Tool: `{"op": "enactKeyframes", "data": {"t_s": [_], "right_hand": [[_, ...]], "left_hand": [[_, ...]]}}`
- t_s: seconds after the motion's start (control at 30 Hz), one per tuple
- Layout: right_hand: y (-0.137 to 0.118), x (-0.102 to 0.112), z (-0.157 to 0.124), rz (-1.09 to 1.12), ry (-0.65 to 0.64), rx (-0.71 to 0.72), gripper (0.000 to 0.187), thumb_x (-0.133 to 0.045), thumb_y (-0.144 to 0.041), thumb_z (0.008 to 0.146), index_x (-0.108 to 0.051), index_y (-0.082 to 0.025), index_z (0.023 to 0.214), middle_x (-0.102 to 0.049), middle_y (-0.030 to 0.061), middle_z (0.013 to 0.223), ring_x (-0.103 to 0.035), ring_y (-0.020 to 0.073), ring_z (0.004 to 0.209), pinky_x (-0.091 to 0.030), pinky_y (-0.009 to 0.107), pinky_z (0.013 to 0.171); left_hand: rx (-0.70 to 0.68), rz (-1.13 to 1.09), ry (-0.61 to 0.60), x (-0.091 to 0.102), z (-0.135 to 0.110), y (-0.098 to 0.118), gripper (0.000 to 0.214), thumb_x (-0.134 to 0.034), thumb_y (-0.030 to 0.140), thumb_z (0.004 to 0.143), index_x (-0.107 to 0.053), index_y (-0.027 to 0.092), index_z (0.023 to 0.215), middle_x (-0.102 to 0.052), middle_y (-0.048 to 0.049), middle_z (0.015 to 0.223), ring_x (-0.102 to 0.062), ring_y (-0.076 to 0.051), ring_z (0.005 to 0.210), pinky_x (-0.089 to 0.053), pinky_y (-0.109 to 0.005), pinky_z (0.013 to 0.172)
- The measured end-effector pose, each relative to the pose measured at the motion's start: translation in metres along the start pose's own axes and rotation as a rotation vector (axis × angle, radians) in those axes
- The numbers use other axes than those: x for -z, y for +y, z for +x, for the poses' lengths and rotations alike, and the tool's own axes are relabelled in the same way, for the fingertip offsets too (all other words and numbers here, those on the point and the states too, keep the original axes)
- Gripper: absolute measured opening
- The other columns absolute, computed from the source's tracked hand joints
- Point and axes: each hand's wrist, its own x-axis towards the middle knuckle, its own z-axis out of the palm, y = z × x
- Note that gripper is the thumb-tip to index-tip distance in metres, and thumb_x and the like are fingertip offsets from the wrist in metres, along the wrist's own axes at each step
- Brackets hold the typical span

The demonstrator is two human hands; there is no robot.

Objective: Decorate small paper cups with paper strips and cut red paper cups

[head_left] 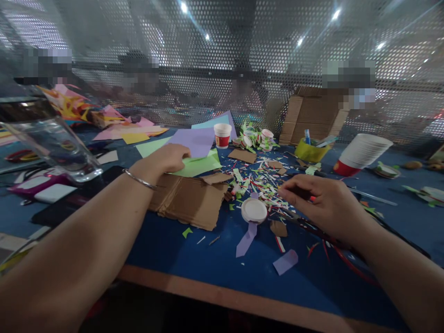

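- Resting left hand [169, 157] at the near edge of purple paper [196, 141], with fingers bent; cannot tell whether pinching the sheet or only pressing on it.
- Holding right hand [322, 196] over the blue-topped desk [156, 252], with curled fingers and thumb brought close together; cannot tell whether gripping anything between the tips.
- See the flat purple paper reaching beyond left hand and overlapping pale green paper [203, 165].
- Just nearer, partly beneath left hand, find flat brown cardboard [192, 199], creased and rough-edged.
- Between both hands, see a round white disc [254, 210] with purple paper strips at its edge, just beside a loose heap of thin shredded scraps [255, 182] in white, green and red.
- Under right hand, make out a dark tool [302, 223], partly hidden.
- Past the scraps, see a red-and-white paper cup [222, 139], contents hidden, near a cluster of leafy green-and-white pieces [251, 138].
- Beyond right hand, find a yellow-green container [310, 151] holding pens, then a leaning stack of ribbed white cups [362, 152], nested.
- Far left, see a clear glass vessel [65, 143] with a shiny metallic top.
- Behind everything, see a perforated screen [225, 51].
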Motion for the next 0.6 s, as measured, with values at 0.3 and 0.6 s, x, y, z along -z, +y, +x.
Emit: {"op": "enactKeyframes", "data": {"t_s": [0.3, 0.6], "right_hand": [[-0.004, -0.001, 0.003, 0.008, -0.014, 0.013, 0.017, -0.063, -0.034, 0.096, -0.075, -0.024, 0.088, -0.078, 0.0028, 0.085, -0.070, 0.0184, 0.073, -0.049, 0.027, 0.056], [-0.002, -0.001, 0.002, -0.002, -0.008, 0.005, 0.019, -0.061, -0.033, 0.096, -0.075, -0.022, 0.088, -0.077, 0.0024, 0.083, -0.068, 0.0166, 0.072, -0.047, 0.025, 0.057]], "left_hand": [[0.243, -0.072, 0.486, 0.039, -0.037, 0.007, 0.062, -0.022, 0.050, 0.107, -0.060, 0.014, 0.140, -0.070, -0.0100, 0.129, -0.058, -0.024, 0.112, -0.043, -0.036, 0.097], [0.081, -0.143, 1.335, 0.042, -0.047, 0.001, 0.041, -0.034, 0.041, 0.110, -0.062, 0.017, 0.130, -0.066, -0.0021, 0.129, -0.055, -0.019, 0.123, -0.040, -0.038, 0.111]]}}
